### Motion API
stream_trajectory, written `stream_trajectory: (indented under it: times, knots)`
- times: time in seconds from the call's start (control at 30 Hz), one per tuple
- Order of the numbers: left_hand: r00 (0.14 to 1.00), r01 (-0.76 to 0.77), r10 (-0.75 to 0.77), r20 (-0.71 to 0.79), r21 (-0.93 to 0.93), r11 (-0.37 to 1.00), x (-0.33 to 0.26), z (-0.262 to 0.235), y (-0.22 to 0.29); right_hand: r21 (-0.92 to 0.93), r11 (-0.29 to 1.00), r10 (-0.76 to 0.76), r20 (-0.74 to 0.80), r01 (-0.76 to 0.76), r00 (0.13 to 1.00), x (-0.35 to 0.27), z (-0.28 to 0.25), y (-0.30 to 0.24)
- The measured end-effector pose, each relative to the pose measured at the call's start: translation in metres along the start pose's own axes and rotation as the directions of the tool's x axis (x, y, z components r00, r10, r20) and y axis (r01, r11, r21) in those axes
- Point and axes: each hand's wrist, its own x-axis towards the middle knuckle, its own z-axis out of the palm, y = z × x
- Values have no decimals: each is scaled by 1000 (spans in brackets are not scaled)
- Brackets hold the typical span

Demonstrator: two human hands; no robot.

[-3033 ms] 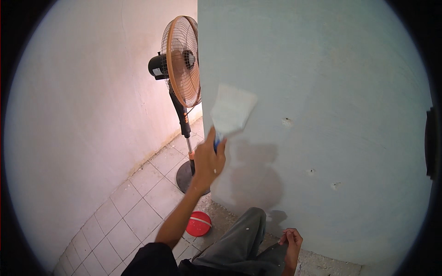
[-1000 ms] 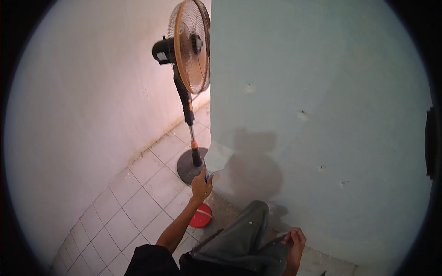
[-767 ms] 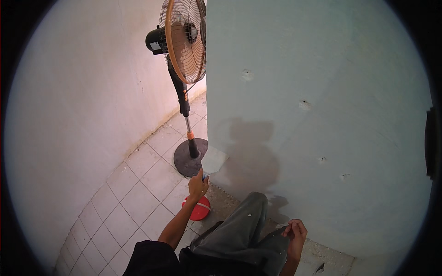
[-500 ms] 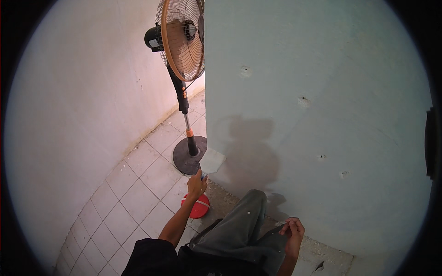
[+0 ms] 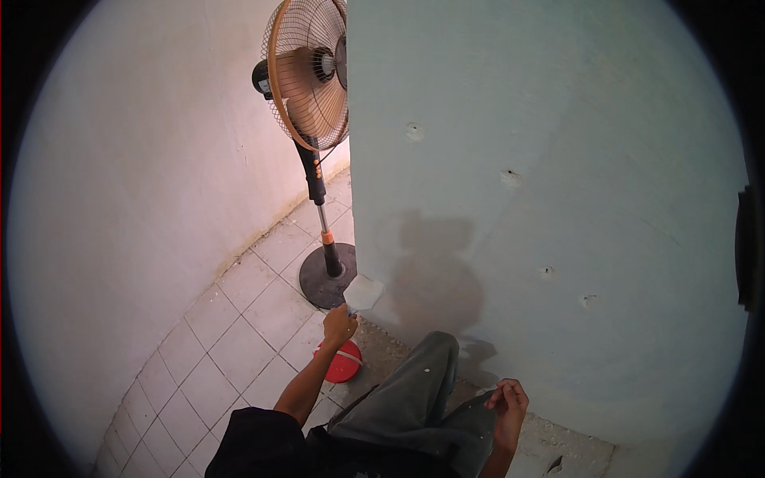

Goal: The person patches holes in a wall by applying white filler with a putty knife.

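Observation:
In my left hand (image 5: 340, 324), closed round its handle, is a scraper with a broad pale blade (image 5: 364, 293). The blade is at the lower left edge of the green wall (image 5: 558, 207); I cannot tell whether it touches. Just below this hand, a round red container or lid (image 5: 343, 362) with a pale strip across it rests on the floor. My right hand (image 5: 508, 408) hovers by my bent right leg with curled fingers; whether anything small is in them does not show. Several small chipped holes, such as an upper one (image 5: 511, 178), mark the wall.
A standing fan (image 5: 311, 80) with a round black base (image 5: 323, 279) stands behind the green wall's left edge. A white wall (image 5: 151, 175) curves along the left above pale floor tiles (image 5: 211, 350). My bent legs (image 5: 406, 390) are close to the wall's foot.
My view has shifted slightly, so the fan and the wall marks sit a little lower and further left. The scraper blade has turned in my left hand. My right hand has barely moved.

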Motion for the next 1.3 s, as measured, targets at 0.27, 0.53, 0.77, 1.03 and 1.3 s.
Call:
stream_trajectory:
  times: [0.27,0.53,0.77,1.03,1.3]
  knots:
    - [999,42,-40,15,-92,995,-64,-73,67,38,999,-11,-55,13,998,-1,-18,3]
    - [941,-258,76,-330,-551,794,-72,-131,197,-6,1000,-3,23,3,1000,4,1,-1]
    - [951,-266,147,-271,-485,833,-65,-34,171,-15,1000,-14,12,14,1000,-3,3,6]
    - [997,-71,69,-20,-306,949,-75,23,115,-50,999,18,36,-16,999,1,3,7]
    - [998,9,7,70,-227,974,-80,15,103,-179,983,-25,114,46,993,15,33,-3]
